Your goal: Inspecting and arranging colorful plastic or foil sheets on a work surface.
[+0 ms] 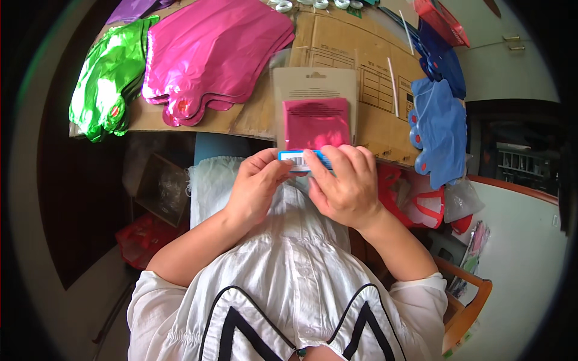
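A small white label with a blue edge and a barcode (294, 160) is between my hands, just in front of the table edge. My left hand (256, 180) pinches its left end between thumb and fingers. With its fingers closed over the right end, my right hand (349, 183) grips the same label. Directly behind lies a flat clear package (314, 78) with a hang hole, a card and a folded pink foil piece (316, 123). Its near end meets the label, and I cannot tell whether the two are joined.
Flattened cardboard (379, 66) covers the table. Pink foil balloons (217, 48) and green ones (108, 78) are stacked at left; blue ones (442, 126) hang over the right edge. White tape rolls (322, 3) line the back. A wooden chair (475, 307) stands at lower right.
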